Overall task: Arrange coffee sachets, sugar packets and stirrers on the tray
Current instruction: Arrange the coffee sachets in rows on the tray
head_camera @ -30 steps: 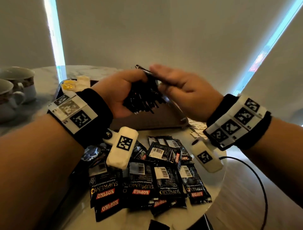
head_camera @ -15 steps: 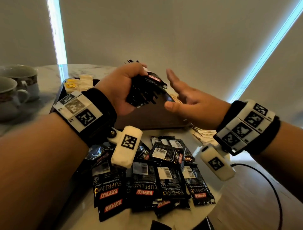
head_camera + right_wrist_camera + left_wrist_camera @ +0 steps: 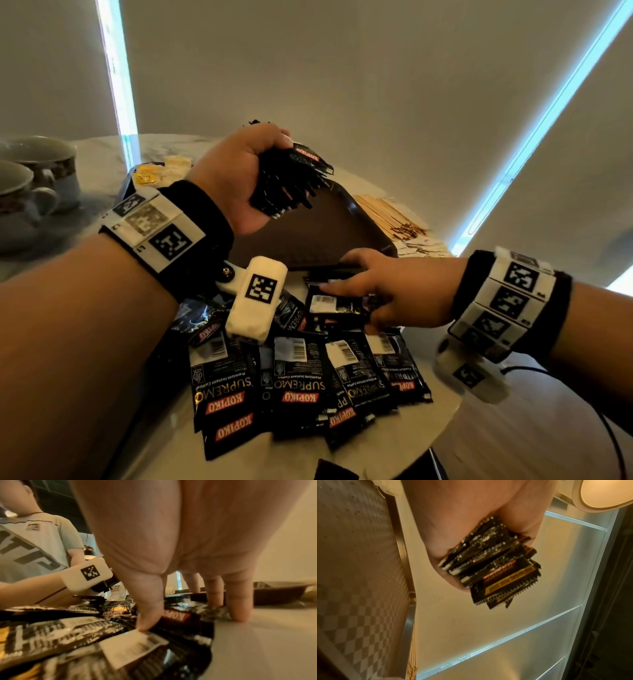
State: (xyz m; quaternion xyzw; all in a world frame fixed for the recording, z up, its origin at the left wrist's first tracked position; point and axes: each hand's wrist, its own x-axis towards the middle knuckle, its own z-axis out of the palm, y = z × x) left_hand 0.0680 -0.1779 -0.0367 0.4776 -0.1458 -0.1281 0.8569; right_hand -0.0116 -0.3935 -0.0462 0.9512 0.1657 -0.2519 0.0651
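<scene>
Your left hand was raised above the brown tray, and its grip was closed around a thick bundle of black coffee sachets, whose ends stuck out below your fingers. Your right hand was low on the desk, with thumb and fingers coming down on one sachet at the far edge of the loose pile of sachets just in front of the tray, but I cannot tell if that grip was already closed on it. The wooden stirrers lay on the desk just beside the right side of the tray, some packets sat at its far left corner, and two cups stood well apart on the left.
</scene>
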